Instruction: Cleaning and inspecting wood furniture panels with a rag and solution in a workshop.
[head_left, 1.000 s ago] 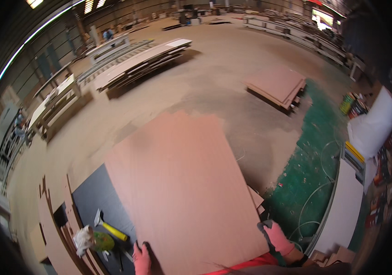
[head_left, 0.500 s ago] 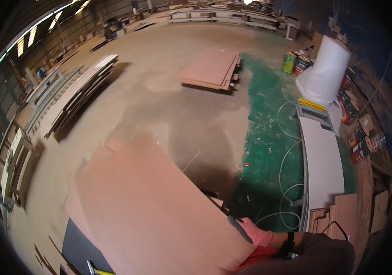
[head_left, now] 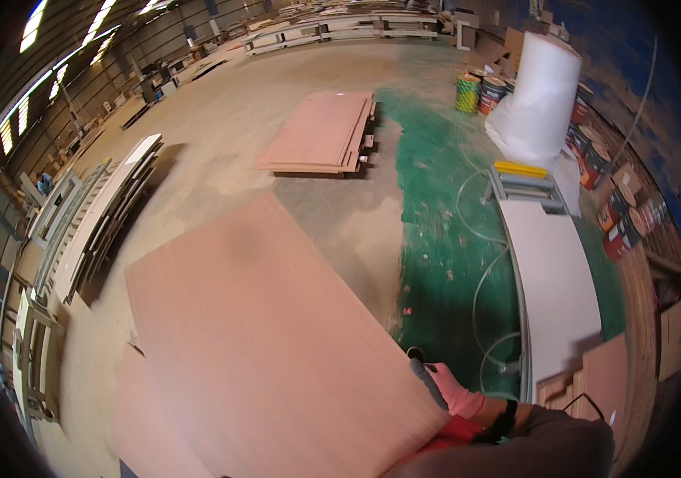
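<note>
A large sheet of reddish-brown plywood (head_left: 269, 334) fills the lower middle of the head view, its far corner pointing away from me. My right hand (head_left: 454, 392), in a pink glove with grey fingers, is closed on the sheet's right edge near its close end. The thumb side shows; the other fingers are partly hidden by the sheet. Beneath it at the lower left, another reddish sheet (head_left: 137, 414) sticks out. My left hand is not in view.
A stack of reddish boards (head_left: 317, 131) lies ahead on the floor. To the right run a white panel on a metal frame (head_left: 551, 295), a loose hose, a white wrap roll (head_left: 544, 95) and several paint cans (head_left: 492, 94). Long boards (head_left: 109, 215) are piled at left.
The held plywood has shifted over the lower sheet, covering the dark surface and yellow-handled tool seen before at lower left. My right hand keeps its grip. The view has turned rightward.
</note>
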Demonstrator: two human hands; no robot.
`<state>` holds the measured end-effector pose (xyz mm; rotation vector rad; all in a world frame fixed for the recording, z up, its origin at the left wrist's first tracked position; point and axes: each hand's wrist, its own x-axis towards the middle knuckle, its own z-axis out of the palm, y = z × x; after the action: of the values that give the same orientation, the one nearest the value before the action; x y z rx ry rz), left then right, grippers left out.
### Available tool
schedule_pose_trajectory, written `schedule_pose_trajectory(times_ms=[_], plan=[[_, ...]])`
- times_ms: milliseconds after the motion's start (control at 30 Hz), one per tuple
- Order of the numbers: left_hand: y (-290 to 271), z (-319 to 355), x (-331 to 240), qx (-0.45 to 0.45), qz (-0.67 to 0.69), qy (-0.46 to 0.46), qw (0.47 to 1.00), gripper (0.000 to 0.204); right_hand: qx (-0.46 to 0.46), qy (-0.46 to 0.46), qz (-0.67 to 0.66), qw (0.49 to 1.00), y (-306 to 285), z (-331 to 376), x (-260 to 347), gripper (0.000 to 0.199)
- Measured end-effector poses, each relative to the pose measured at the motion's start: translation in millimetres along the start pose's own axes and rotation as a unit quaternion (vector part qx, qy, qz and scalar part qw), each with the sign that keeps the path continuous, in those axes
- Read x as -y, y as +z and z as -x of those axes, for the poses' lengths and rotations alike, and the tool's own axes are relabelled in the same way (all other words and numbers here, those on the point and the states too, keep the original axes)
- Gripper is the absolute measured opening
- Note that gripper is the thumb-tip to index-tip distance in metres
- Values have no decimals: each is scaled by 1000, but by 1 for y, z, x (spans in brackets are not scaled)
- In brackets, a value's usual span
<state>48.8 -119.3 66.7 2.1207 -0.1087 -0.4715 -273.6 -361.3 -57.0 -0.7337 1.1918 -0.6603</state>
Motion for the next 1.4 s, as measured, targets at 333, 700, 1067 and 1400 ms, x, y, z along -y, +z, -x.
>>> schedule_pose_trajectory(times_ms=[333,700,1067,1400], plan=[[280,17,-147,194,171,-46,965,29,-18,41,-120,992,-166,-143,165,32],[558,-97,-205,176,-130,-177,959,34,-98,133,-1,986,-276,-344,241,43],[805,-266,-338,338,-23,-185,922,33,-97,37,284,953,-276,-617,444,37],[1082,-370,-415,130,102,-228,959,32,-24,-124,357,925,-271,-991,638,35]])
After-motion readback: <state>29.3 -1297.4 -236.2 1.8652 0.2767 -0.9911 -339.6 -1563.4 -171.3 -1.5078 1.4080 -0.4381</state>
